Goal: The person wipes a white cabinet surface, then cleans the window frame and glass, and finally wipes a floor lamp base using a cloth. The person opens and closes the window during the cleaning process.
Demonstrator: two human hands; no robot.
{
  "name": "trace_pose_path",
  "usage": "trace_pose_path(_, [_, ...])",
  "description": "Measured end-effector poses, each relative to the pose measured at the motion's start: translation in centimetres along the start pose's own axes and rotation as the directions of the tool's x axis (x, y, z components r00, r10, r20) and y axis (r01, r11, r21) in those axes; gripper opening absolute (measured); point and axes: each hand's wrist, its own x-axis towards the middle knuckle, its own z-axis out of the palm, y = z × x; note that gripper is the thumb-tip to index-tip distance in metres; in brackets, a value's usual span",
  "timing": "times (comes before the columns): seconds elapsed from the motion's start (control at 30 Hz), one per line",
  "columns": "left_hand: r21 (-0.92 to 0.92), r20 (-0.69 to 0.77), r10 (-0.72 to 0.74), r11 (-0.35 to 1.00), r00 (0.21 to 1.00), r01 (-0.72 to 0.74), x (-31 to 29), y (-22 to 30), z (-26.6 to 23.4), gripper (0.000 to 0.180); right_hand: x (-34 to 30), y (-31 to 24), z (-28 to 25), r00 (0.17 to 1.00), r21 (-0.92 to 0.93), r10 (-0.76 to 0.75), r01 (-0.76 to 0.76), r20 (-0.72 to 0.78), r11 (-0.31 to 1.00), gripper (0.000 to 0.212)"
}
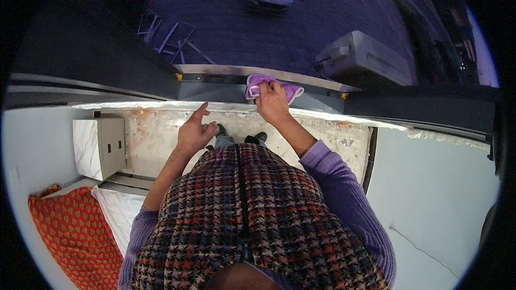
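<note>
"Cloth first: where does it lie from your fingers?"

"Directly under your right hand (pixel 274 103). The purple cloth (pixel 292 92) with pale edging sits on the dark window ledge (pixel 209 92), its long axis running roughly left to right along the ledge, its right end showing past your fingers."

"And how are my fingers set?"

"Your right fingers are bent down, close together, with their tips against the cloth. I can't tell whether your thumb pinches a fold beneath. Your left hand (pixel 194 133) touches no cloth: its index finger points toward the ledge, the thumb stands apart, and the others curl loosely. It is well left of the cloth and on the near side, so your right is the nearer one."

"Any containers about?"

"One white cabinet (pixel 112 147) on your left, beyond the red patterned cover (pixel 75 231). Its front is closed, so you can't see what it holds. Far right, outside, is a pale boxy unit (pixel 371 56), its inside hidden too."
</note>
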Motion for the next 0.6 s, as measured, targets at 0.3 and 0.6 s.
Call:
trace_pose_path(0.3, [0.168,-0.269,0.154,0.98,0.951,-0.111,4.6,-2.4,0.3,0.067,4.2,-3.7,3.5,0.99,0.028,-0.134,0.135,-0.049,0.99,0.036])
trace_pose_path(0.6, [0.208,0.093,0.0,0.978,0.996,-0.019,9.8,3.2,0.9,0.07,-0.2,4.4,-2.8,0.91,0.529,0.402,-0.292,-0.103,0.797,0.027])
